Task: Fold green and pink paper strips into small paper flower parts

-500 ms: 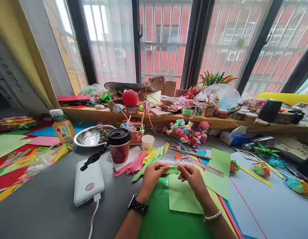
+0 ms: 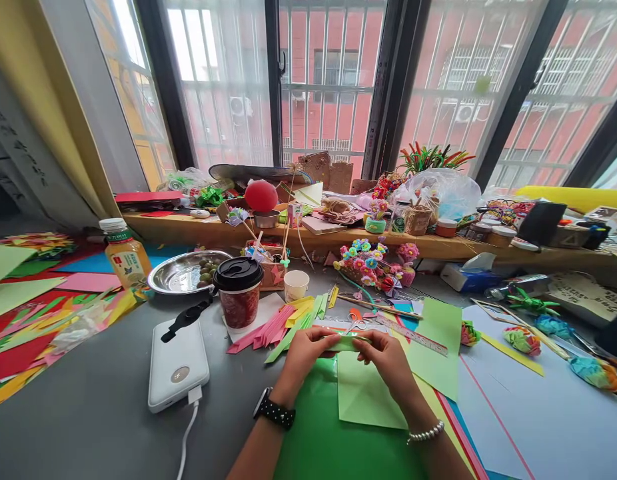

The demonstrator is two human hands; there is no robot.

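Between my two hands is a small folded strip of light green paper (image 2: 345, 343), held level above the work surface. My left hand (image 2: 308, 351) pinches its left end between thumb and fingers. At the right end, the fingers of my right hand (image 2: 381, 353) close on it in the same way. Under my hands lies a creased light green paper square (image 2: 369, 393) on a glossy dark green sheet (image 2: 313, 427). Just beyond my fingers are scissors (image 2: 356, 323), their blades partly hidden. Folded pink paper strips (image 2: 268, 330) lie left of my left hand, beside yellow and green ones.
Left of my hands stand a lidded coffee cup (image 2: 238, 293), a white power bank (image 2: 178, 363) with a cable, a steel plate (image 2: 173, 273) and a juice bottle (image 2: 126, 257). A clear ruler (image 2: 418, 338) and coloured sheets lie to the right. Behind is a cluttered wooden ledge (image 2: 318, 243).
Both hands keep hold of the green paper strip. It is turned slightly, showing more of its face, and my fingers have shifted a little along it.
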